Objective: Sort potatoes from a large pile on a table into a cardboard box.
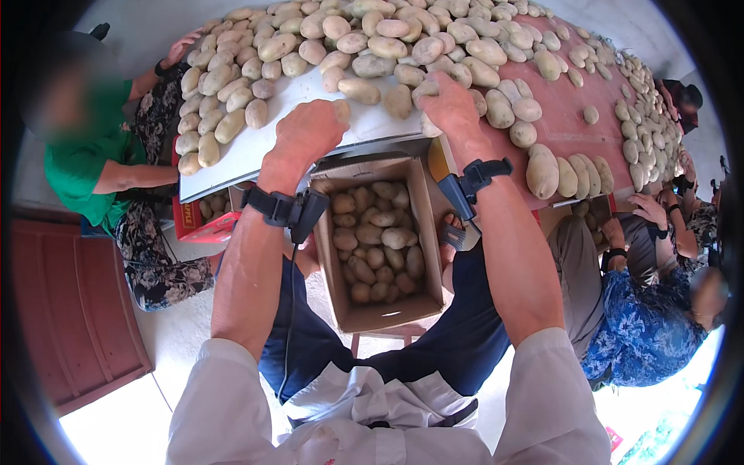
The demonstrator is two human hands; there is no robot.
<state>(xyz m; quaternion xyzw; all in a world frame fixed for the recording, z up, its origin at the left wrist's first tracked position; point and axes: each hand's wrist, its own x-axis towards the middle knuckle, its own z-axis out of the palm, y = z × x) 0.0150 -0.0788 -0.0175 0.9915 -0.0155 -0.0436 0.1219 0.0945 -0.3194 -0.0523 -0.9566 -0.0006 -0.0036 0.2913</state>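
Note:
My left hand is closed around a potato above the white table top; only the potato's end shows past my fingers. To its right, my right hand grips another potato at the edge of the heap. A further potato shows just under that hand; I cannot tell whether it is held. Between my knees stands an open cardboard box holding several potatoes. A large heap of potatoes spreads across the far side of the table.
To the left a person in a green top sits near a red carton. At right, a person in a blue patterned shirt sits by the red table top. A row of potatoes lies along that edge.

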